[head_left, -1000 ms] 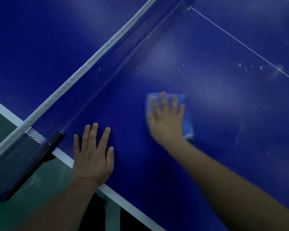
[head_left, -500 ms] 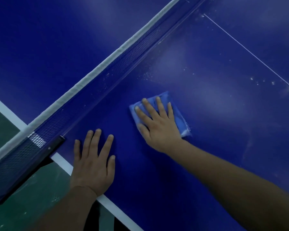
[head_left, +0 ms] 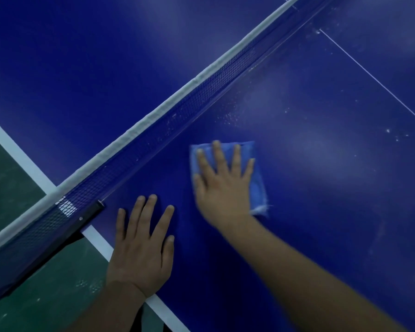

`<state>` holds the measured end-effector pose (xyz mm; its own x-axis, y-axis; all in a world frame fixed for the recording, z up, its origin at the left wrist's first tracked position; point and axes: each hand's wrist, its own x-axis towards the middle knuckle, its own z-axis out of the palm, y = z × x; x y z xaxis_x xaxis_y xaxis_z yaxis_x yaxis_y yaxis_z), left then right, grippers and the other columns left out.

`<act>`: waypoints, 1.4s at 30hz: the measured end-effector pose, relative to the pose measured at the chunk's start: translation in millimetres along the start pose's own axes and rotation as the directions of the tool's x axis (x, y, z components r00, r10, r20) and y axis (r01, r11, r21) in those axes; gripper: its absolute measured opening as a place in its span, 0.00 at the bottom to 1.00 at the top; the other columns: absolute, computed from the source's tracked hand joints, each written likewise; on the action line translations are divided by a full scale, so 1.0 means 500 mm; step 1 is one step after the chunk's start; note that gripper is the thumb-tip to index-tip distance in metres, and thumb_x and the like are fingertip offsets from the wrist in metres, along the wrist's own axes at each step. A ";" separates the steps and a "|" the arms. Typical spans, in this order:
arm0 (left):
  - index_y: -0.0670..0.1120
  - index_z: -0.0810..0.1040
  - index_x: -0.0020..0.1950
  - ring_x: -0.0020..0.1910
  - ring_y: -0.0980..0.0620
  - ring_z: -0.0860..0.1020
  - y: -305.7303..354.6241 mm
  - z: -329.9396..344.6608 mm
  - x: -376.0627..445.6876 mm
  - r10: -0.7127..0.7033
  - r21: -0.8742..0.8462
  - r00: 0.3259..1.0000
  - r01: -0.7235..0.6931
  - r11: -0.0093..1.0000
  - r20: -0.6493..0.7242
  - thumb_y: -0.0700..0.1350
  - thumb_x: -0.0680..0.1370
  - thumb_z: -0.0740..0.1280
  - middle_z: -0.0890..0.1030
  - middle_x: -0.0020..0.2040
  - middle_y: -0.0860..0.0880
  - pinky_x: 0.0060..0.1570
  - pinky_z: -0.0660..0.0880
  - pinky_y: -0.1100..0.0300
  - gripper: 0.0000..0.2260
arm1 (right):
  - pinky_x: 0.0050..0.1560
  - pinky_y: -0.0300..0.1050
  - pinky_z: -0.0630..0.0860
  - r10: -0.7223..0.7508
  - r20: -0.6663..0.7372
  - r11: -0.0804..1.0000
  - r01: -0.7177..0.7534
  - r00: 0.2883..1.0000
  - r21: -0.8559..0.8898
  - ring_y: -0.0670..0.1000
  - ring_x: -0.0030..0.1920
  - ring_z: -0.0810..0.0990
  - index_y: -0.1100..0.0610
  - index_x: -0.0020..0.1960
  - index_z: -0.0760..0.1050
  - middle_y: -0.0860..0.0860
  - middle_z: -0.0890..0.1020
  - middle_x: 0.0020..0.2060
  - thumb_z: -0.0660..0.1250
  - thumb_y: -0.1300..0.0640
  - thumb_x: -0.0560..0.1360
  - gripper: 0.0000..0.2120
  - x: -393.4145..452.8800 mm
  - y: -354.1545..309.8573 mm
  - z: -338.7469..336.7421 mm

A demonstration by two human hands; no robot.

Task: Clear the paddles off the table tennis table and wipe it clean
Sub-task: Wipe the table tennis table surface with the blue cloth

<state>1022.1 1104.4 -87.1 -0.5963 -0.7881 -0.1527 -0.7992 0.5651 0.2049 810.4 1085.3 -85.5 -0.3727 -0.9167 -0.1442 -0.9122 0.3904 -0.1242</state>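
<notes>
A folded light-blue cloth (head_left: 258, 188) lies flat on the dark blue table tennis table (head_left: 333, 212), a short way from the net. My right hand (head_left: 222, 185) presses down on the cloth with straight, spread fingers and covers most of it. My left hand (head_left: 141, 250) rests flat on the table near its white side line, fingers straight and spread. White dust specks (head_left: 230, 117) dot the surface beyond the cloth. No paddle is in view.
The net (head_left: 177, 116) with its white top band runs diagonally from lower left to upper right, clamped by a black post (head_left: 82, 224) at the table's side. A thin white centre line (head_left: 369, 75) crosses the upper right. Green floor (head_left: 15, 188) lies at the left.
My right hand has slid the cloth to the left and back again and turned it, its fingers now pointing up the table. My left hand has stayed flat in place.
</notes>
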 end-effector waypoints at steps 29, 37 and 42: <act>0.46 0.65 0.78 0.80 0.41 0.54 -0.002 -0.001 0.000 0.005 0.018 0.999 -0.006 1.000 0.052 0.54 0.80 0.53 0.59 0.80 0.40 0.75 0.49 0.35 0.27 | 0.73 0.75 0.43 0.581 -0.023 0.810 -0.576 0.813 0.112 0.62 0.80 0.43 0.49 0.82 0.49 0.48 0.48 0.82 0.45 0.44 0.83 0.28 0.245 0.386 -0.111; 0.45 0.73 0.73 0.78 0.40 0.58 0.020 -0.033 0.036 0.003 -0.043 0.997 0.000 0.999 0.082 0.55 0.79 0.53 0.64 0.77 0.40 0.75 0.49 0.37 0.26 | 0.74 0.73 0.45 -0.183 -0.045 0.983 0.183 0.982 -0.005 0.61 0.80 0.52 0.44 0.79 0.59 0.48 0.59 0.80 0.46 0.41 0.83 0.26 0.105 0.156 -0.019; 0.44 0.63 0.79 0.81 0.47 0.46 0.096 -0.069 0.216 0.099 -0.192 0.995 -0.103 0.976 -0.028 0.51 0.83 0.53 0.53 0.82 0.44 0.79 0.39 0.48 0.25 | 0.74 0.73 0.45 0.169 -0.043 0.984 -0.171 0.985 -0.049 0.61 0.81 0.48 0.44 0.81 0.54 0.48 0.53 0.82 0.46 0.41 0.83 0.27 0.235 0.336 -0.081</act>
<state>921.9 1037.7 -60.4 -0.6704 -0.7346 -0.1041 -0.7042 0.5857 0.4014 606.4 1040.0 -83.7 -0.5286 -0.8402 -0.1212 -0.8422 0.5370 -0.0493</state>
